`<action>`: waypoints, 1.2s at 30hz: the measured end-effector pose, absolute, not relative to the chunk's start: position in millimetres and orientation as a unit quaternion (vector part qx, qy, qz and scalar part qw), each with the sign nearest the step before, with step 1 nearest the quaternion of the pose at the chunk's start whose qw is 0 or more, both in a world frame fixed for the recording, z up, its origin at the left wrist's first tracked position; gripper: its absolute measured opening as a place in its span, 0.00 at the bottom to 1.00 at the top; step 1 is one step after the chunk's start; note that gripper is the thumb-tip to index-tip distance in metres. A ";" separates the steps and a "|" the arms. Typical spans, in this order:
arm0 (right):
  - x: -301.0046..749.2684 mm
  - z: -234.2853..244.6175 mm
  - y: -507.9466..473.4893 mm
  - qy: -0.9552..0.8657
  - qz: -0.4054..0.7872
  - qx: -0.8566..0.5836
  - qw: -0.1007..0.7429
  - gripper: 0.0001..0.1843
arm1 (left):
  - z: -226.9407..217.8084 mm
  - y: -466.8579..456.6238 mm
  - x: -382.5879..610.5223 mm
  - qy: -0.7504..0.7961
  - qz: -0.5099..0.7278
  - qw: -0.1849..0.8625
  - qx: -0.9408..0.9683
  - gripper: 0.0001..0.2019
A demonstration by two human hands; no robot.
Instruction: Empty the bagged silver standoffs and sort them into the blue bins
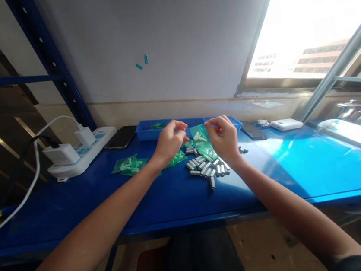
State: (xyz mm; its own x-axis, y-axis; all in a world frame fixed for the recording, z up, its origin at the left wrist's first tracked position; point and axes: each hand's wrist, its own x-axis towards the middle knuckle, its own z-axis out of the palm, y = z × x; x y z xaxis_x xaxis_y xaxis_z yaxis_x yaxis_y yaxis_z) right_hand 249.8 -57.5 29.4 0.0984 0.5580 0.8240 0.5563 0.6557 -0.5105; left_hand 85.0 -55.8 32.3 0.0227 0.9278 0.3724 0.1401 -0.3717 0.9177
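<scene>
My left hand and my right hand are raised over the blue bench, fingers pinched on the top edge of a small green plastic bag held between them. Something pale shows inside the bag. Just below lies a pile of several small grey metal parts. More green bags lie flat to the left of my left hand, and another green bag sits under my left wrist.
A shallow blue tray stands behind my hands by the wall. A white power strip with chargers and cables is at the left, a dark phone beside it. Another phone and a white box lie right, near the window.
</scene>
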 end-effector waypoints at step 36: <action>288.0 16.8 -21.6 -0.805 0.031 -0.521 0.284 0.12 | -1.9 -37.2 35.7 0.472 0.383 0.063 0.792 0.05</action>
